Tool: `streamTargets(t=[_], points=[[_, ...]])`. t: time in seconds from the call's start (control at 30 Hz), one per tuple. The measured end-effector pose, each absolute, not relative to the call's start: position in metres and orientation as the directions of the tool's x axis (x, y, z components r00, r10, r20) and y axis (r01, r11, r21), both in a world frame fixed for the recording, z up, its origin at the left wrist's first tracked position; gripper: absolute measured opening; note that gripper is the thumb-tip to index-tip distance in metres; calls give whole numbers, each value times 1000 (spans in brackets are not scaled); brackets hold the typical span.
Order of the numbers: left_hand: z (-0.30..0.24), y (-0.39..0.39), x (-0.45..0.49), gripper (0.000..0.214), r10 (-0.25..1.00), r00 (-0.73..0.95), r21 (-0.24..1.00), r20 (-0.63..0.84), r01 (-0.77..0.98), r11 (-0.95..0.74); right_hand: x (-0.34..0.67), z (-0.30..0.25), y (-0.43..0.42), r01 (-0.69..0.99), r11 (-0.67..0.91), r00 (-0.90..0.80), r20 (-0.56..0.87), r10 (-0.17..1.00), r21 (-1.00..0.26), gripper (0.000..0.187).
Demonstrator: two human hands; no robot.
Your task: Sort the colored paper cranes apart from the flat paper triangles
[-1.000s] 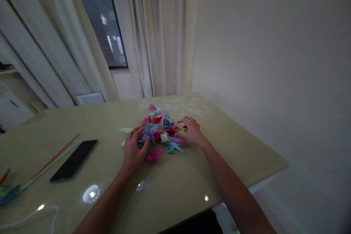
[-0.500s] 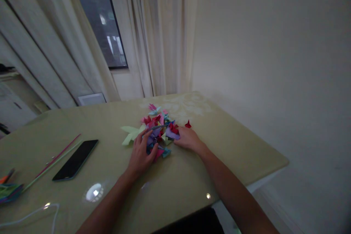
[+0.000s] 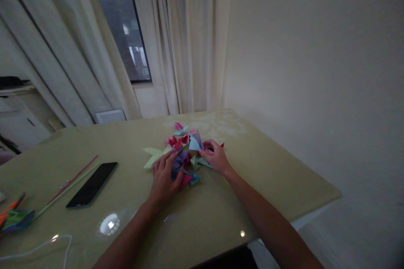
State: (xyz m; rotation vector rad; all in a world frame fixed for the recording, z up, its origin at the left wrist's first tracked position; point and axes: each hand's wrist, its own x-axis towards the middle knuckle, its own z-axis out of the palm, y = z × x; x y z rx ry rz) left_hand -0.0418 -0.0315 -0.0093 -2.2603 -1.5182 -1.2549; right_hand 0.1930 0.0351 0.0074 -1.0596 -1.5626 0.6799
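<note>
2 hands point(image 3: 165, 176) touch folded papers point(image 3: 183, 158), well inside table edge point(image 3: 280, 152).

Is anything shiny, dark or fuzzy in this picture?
In the head view, the light is dim, the upper right corner shaded; bright round reflections glare off the glossy table; the folded papers look soft, their fine edges hard to make out.

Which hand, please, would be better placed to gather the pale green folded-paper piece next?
Probably the left hand: its fingers are beside the pale green folded-paper piece; the right hand is across the colourful paper pile.
</note>
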Motion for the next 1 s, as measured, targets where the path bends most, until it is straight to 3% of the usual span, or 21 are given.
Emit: streamTargets(t=[0.3, 0.63, 0.83, 1.0], points=[[-7, -35, -40, 44, 682, 138, 295, 718, 827, -478, 203, 23, 30, 252, 483, 164, 529, 832, -838, 36], [-5, -38, -37, 36, 658, 159, 281, 736, 813, -510, 183, 20, 13, 113, 494, 156, 506, 848, -862, 37], [-3, -37, -37, 34, 677, 154, 342, 720, 769, -540, 173, 13, 5, 68, 476, -14, 476, 879, -877, 36], [-4, -37, -36, 31, 765, 10, 573, 644, 656, -492, 164, 9, -5, 101, 524, -293, 478, 828, -846, 33]])
